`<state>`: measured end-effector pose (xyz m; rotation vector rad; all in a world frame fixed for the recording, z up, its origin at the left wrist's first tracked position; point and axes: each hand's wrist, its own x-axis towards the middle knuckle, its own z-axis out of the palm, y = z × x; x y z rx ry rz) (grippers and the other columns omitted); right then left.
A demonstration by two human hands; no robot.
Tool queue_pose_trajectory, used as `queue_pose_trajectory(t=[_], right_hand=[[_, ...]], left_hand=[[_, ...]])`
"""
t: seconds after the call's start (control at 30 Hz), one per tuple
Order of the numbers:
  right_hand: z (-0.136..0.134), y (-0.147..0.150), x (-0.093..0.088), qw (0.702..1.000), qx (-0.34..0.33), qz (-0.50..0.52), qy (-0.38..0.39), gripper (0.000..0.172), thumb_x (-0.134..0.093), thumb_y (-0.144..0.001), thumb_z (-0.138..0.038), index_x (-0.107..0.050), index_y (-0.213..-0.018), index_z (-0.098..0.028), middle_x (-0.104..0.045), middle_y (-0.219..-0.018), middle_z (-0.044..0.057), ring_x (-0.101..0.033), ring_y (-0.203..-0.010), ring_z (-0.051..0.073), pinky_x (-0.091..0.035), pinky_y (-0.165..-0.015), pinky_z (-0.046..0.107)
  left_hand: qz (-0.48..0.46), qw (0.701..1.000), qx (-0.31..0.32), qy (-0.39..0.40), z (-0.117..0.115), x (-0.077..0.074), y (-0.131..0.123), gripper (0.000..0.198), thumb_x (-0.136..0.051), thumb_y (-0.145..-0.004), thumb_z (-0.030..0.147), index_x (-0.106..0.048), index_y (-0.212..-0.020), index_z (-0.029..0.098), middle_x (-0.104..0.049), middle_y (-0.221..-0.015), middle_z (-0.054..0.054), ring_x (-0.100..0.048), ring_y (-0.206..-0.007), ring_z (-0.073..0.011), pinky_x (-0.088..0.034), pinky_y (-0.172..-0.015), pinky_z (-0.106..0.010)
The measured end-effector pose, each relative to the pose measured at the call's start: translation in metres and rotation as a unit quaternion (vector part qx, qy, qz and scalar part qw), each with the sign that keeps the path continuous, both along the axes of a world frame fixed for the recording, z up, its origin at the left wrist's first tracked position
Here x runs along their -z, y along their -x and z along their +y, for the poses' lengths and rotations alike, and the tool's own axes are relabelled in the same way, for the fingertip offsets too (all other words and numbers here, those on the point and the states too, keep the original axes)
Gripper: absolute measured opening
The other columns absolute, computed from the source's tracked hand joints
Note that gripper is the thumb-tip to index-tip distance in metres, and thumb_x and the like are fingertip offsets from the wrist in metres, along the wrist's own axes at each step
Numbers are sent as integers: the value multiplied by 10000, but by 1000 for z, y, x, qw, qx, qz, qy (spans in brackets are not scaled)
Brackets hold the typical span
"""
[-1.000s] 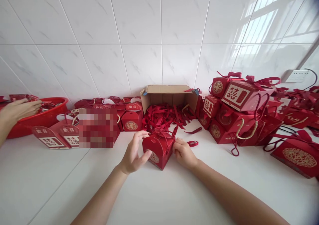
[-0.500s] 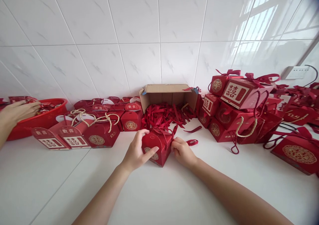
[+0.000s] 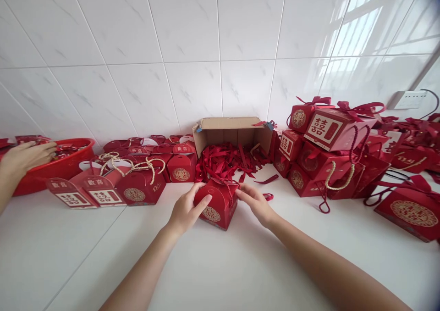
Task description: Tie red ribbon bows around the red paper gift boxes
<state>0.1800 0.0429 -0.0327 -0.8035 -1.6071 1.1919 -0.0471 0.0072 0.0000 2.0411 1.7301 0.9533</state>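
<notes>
A small red gift box (image 3: pixel 217 205) with a gold round emblem and a red cord handle stands on the white counter (image 3: pixel 220 265) in front of me. My left hand (image 3: pixel 185 210) grips its left side, thumb across the front. My right hand (image 3: pixel 256 203) holds its right top edge, fingers pinched near the cord. Just behind the box lies an open cardboard carton (image 3: pixel 233 132) on its side, spilling red ribbons (image 3: pixel 230 159).
Folded and assembled red boxes (image 3: pixel 137 182) line the wall at the left. A tall pile of finished red boxes (image 3: pixel 326 146) fills the right. Another person's hand (image 3: pixel 24 157) reaches into a red basin (image 3: pixel 65 162) at far left. A wall socket (image 3: pixel 407 99) sits at right.
My right hand has slid up from the box's right side to its top edge by the cord. The box has turned slightly. The other person's hand stays at the basin.
</notes>
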Motion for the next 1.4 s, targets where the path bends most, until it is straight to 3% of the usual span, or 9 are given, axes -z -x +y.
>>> queue_pose_trajectory(t=[0.13,0.3,0.43,0.6,0.77,0.93,1.1,1.23,1.4], right_hand=[[-1,0,-8,997,-7,60,36,218,-594,-835,-381,-609,-980,-218,-669,-1013,59,-626,-925,200,-498,-830,356],[-6,-19,-32,996,-4,90,10,47,-604,-765,-242,-617,-739,-205,-604,-1193,59,-524,-1151,250,-482,-832,354],[-7,-46,-43,995,-7,-34,-97,232,-479,-746,-146,-683,-656,-213,-594,-1240,43,-508,-1196,257,-471,-873,369],[11,-71,-17,951,159,-233,-127,265,-519,-718,-152,-714,-886,-218,-648,-1078,95,-591,-1009,267,-479,-819,391],[26,-79,13,935,229,-261,-70,75,-631,-634,-135,-667,-677,-185,-661,-845,106,-593,-857,269,-449,-784,389],[26,-75,9,948,246,-200,-27,58,-617,-683,-249,-632,-687,-193,-658,-756,58,-595,-750,219,-444,-715,348],[26,-70,-19,967,237,-87,20,303,-567,-751,-467,-600,-774,-167,-639,-701,53,-588,-646,176,-440,-587,291],[27,-63,-70,979,200,-28,8,324,-619,-723,-486,-591,-790,-170,-572,-651,5,-520,-570,120,-400,-527,247],[2,-45,-137,987,138,-51,-62,229,-668,-741,-393,-631,-790,-172,-471,-579,-43,-363,-491,70,-268,-444,211]], left_hand=[[-14,1000,3,19,0,0,-2,521,-432,-872,555,-510,-1250,206,-701,-1054,-66,-652,-966,-260,-498,-809,-352],[-44,999,-6,-7,2,2,-3,471,-445,-875,539,-508,-1224,228,-646,-1178,-77,-628,-998,-248,-489,-844,-370],[-90,993,-45,-58,5,3,-1,406,-515,-848,522,-526,-1124,224,-631,-1150,-87,-603,-1042,-248,-489,-822,-363],[-128,983,-86,-96,10,6,3,418,-530,-841,512,-496,-1120,202,-614,-1120,-105,-607,-1012,-245,-492,-844,-394],[-143,985,-62,-78,8,6,-1,420,-447,-883,524,-516,-1152,210,-621,-1154,-98,-596,-1068,-238,-496,-866,-370],[-174,984,-5,-28,3,2,-8,504,-485,-871,511,-440,-1276,214,-598,-1227,-96,-567,-1134,-247,-458,-957,-400],[-183,980,71,22,-2,2,-9,493,-506,-874,493,-434,-1281,224,-596,-1240,-93,-553,-1159,-251,-411,-1023,-431],[-172,979,107,22,-3,-3,-12,488,-509,-875,489,-448,-1289,237,-552,-1318,-105,-497,-1241,-268,-382,-1052,-442],[-233,969,67,-40,5,-54,-35,471,-449,-879,553,-556,-1204,229,-544,-1340,-89,-432,-1306,-278,-370,-1069,-436]])
